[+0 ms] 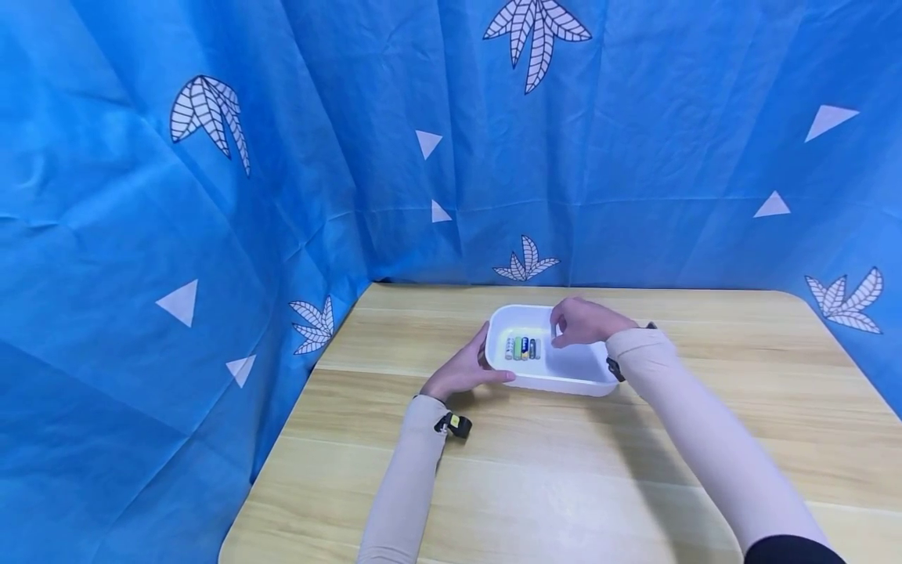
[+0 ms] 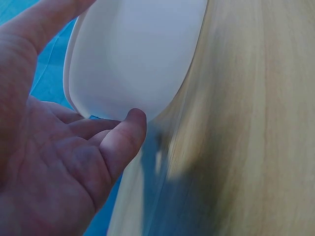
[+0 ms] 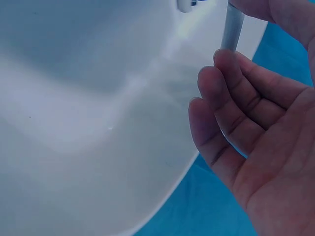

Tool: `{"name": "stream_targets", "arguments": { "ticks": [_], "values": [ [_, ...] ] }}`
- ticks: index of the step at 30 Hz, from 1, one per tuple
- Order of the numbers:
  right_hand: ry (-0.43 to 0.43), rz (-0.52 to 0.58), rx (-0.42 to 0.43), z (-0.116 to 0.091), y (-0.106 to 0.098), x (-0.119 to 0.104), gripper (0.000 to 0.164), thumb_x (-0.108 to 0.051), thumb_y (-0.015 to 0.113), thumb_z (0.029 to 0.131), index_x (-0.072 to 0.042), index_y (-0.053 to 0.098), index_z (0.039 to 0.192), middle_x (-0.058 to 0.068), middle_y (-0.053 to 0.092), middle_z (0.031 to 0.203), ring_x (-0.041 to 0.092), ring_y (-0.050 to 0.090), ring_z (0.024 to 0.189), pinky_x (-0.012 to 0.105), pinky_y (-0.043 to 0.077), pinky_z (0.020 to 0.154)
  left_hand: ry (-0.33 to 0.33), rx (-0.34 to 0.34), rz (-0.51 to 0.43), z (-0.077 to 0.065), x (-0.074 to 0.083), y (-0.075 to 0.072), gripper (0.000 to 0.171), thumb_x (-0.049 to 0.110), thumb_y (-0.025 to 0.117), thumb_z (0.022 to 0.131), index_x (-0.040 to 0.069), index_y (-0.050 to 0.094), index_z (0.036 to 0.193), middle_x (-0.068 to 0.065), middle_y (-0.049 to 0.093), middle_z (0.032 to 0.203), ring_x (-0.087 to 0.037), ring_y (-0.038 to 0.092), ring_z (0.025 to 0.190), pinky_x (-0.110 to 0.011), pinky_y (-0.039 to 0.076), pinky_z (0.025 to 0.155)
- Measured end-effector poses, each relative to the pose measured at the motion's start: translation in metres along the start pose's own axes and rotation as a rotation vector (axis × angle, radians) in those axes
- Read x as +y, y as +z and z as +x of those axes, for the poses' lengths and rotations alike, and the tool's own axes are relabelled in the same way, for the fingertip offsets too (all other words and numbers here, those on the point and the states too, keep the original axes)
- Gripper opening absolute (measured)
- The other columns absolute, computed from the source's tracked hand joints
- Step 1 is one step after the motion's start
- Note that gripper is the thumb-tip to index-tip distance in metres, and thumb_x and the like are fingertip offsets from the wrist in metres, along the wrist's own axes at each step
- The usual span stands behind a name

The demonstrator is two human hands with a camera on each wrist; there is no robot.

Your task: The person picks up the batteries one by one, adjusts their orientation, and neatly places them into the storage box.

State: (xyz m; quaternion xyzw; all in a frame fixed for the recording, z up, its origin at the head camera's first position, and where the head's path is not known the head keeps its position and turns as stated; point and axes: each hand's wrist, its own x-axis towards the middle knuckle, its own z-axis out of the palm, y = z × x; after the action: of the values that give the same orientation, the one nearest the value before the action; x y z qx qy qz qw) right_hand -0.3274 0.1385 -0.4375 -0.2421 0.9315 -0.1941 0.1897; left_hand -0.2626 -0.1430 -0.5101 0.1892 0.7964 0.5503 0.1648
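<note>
A white plastic tub (image 1: 564,385) sits near the far edge of the table, and several small batteries (image 1: 524,349) lie side by side in its left half. My left hand (image 1: 465,370) grips the tub's left end, thumb along the near side and fingers round the far side. In the left wrist view, the tub's smooth outer wall (image 2: 138,54) meets those fingers. Over the tub's inside, my right hand (image 1: 586,322) pinches a slim grey battery (image 3: 233,27) between thumb and fingertips, upright in the right wrist view. Its other fingers curve loosely below.
The light wood table (image 1: 535,486) stretches toward me and to both sides of the tub. A blue curtain (image 1: 634,157) with white leaf prints hangs behind the table and along its left side. Each wrist wears a small black camera (image 1: 458,425) on a strap.
</note>
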Motion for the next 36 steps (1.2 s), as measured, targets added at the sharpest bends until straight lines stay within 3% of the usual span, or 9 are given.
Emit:
{"name": "stream_targets", "arguments": {
  "ticks": [8, 16, 25, 36],
  "values": [
    [-0.003, -0.043, -0.027, 0.01, 0.008, -0.001, 0.034, -0.025, 0.081, 0.087, -0.005, 0.075, 0.113, 0.007, 0.071, 0.098, 0.021, 0.062, 0.088, 0.033, 0.054, 0.077, -0.002, 0.001, 0.009, 0.001, -0.001, -0.001, 0.118, 0.035, 0.091, 0.079, 0.032, 0.012, 0.167, -0.007, 0.049, 0.157, -0.027, 0.053, 0.14, -0.052, 0.039, 0.123],
    [0.011, -0.096, -0.047, 0.017, 0.013, -0.007, 0.042, -0.024, 0.082, 0.084, -0.003, 0.072, 0.118, 0.008, 0.071, 0.103, 0.022, 0.063, 0.091, 0.04, 0.057, 0.085, -0.006, 0.001, 0.006, 0.0, -0.002, -0.001, 0.121, 0.033, 0.091, 0.079, 0.032, 0.009, 0.167, -0.007, 0.048, 0.158, -0.025, 0.053, 0.141, -0.049, 0.04, 0.123],
    [0.017, -0.107, -0.07, 0.022, 0.025, -0.006, 0.03, -0.024, 0.08, 0.082, -0.007, 0.072, 0.105, 0.003, 0.069, 0.094, 0.017, 0.059, 0.081, 0.027, 0.051, 0.069, 0.0, -0.006, 0.026, -0.001, -0.001, 0.0, 0.118, 0.032, 0.089, 0.081, 0.031, 0.009, 0.168, -0.008, 0.049, 0.157, -0.026, 0.054, 0.141, -0.049, 0.041, 0.122],
    [0.018, -0.152, -0.08, 0.027, 0.029, -0.009, 0.025, -0.021, 0.083, 0.078, -0.008, 0.073, 0.097, 0.003, 0.069, 0.09, 0.016, 0.058, 0.075, 0.025, 0.049, 0.064, 0.002, -0.011, 0.005, 0.0, -0.001, -0.001, 0.119, 0.033, 0.09, 0.081, 0.031, 0.009, 0.167, -0.008, 0.046, 0.159, -0.027, 0.051, 0.143, -0.049, 0.04, 0.123]
  ]
}}
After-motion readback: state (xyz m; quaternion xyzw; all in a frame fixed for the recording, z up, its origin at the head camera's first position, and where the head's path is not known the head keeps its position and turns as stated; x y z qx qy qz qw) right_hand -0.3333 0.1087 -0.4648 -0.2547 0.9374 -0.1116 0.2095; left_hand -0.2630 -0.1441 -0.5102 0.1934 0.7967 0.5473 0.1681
